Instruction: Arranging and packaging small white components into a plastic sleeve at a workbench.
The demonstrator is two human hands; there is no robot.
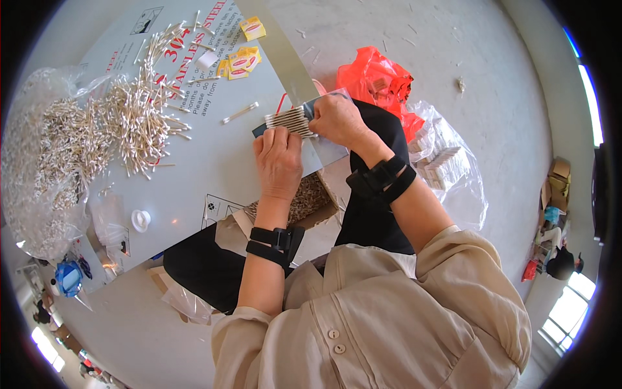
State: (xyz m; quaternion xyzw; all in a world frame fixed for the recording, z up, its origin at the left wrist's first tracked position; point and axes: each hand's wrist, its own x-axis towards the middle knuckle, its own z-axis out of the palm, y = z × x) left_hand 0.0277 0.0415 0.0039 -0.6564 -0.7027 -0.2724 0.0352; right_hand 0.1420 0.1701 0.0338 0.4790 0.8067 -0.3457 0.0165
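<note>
A flat row of cotton swabs [289,121] lies side by side at the table's near right edge, over a dark strip [259,130]. My left hand [280,159] is closed, its bent fingertips pressed on the near ends of the row. At the row's right end, my right hand [339,120] is curled shut, its fingertips against the swabs and partly hidden. Clear plastic [332,97] shows beside the right knuckles. Left of the row, a few loose cotton swabs [240,113] lie on the table.
A large heap of cotton swabs [139,123] spills from a clear bag [39,227] on the left. Yellow packets [240,63] and a white round lid [140,220] lie on the table [188,175]. Below its edge sits an open box [327,214]; red [372,74] and clear bags [453,168] lie rightward.
</note>
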